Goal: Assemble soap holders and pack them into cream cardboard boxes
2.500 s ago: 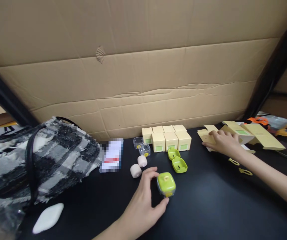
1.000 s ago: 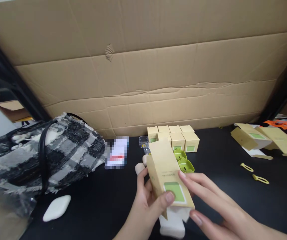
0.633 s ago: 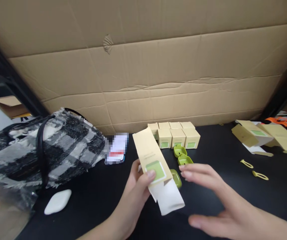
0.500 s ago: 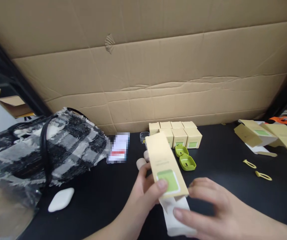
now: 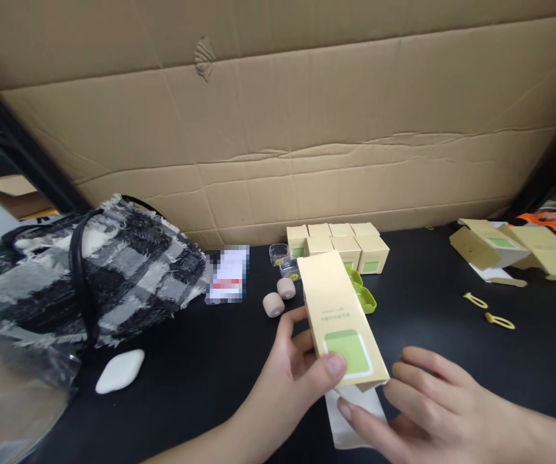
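Note:
A tall cream cardboard box (image 5: 338, 303) with a green picture on its front is in my left hand (image 5: 302, 370). My left thumb presses on the printed face, and the fingers wrap round the left side. From the box's lower end hangs a white flap (image 5: 350, 438), the inner side of the card. My right hand (image 5: 437, 399) is curled at that end, its thumb on the flap and its fingertips against the lower right corner. Behind the box lies an open green case (image 5: 366, 300), partly covered. Two beige rounded caps (image 5: 273, 305) rest left of the box.
Several small cream boxes (image 5: 373, 252) stand in rows at the back, beside clear plastic cups (image 5: 278, 254). Unfolded cartons (image 5: 549, 254) and two yellow loops (image 5: 500, 321) lie right. Leftward are a blurred-out card (image 5: 228, 274), a white rounded object (image 5: 120, 372) and a checked bag (image 5: 137, 270).
The box and both hands have shifted slightly right in view. The box now covers more of the green case, while the beige caps show fully. The camera view has tilted a little.

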`<state>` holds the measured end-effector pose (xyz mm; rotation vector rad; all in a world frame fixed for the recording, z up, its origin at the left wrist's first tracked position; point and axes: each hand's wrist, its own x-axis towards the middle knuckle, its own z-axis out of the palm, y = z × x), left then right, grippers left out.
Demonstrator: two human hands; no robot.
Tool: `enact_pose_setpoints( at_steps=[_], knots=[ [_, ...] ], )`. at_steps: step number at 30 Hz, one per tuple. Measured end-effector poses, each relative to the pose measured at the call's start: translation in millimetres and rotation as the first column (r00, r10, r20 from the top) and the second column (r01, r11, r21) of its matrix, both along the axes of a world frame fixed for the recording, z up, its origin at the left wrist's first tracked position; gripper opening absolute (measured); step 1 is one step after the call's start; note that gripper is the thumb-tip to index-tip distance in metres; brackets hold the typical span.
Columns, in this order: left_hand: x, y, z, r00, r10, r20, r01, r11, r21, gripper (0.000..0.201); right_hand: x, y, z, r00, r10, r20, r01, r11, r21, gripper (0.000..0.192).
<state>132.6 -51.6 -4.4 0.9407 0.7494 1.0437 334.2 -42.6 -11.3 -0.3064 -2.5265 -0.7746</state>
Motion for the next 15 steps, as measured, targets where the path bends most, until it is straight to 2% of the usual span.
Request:
enact_pose_setpoints(
  at_steps=[4, 9, 13, 15],
  knots=[
    [-1.1, 0.2, 1.0, 1.0, -0.006, -0.022, 0.006, 1.0, -0.018, 0.064, -1.1, -5.0, -8.0, 0.998, -0.051, -0.046, 0.052, 0.999, 0.016, 0.032],
    [-1.3, -3.2, -5.9, 0.999, -0.002, 0.034, 0.001, 0.999, 0.032, 0.057, -9.5, -9.3, -8.9, 0.954, -0.055, -0.295, 0.068, 0.997, 0.033, 0.015],
    [-1.5, -4.2, -5.6, 1.0, -0.024, 0.016, 0.024, 1.0, -0.007, 0.056, -12.7, -7.5, 2.9, 0.953, -0.07, -0.294, 0.087, 0.995, 0.044, 0.022],
    [-1.7, -3.6, -4.7, 1.0, -0.019, 0.014, 0.019, 1.0, -0.008, 0.059, -11.6, -6.3, 3.1, 0.956, -0.08, -0.284, 0.092, 0.995, 0.032, 0.022]
  ],
)
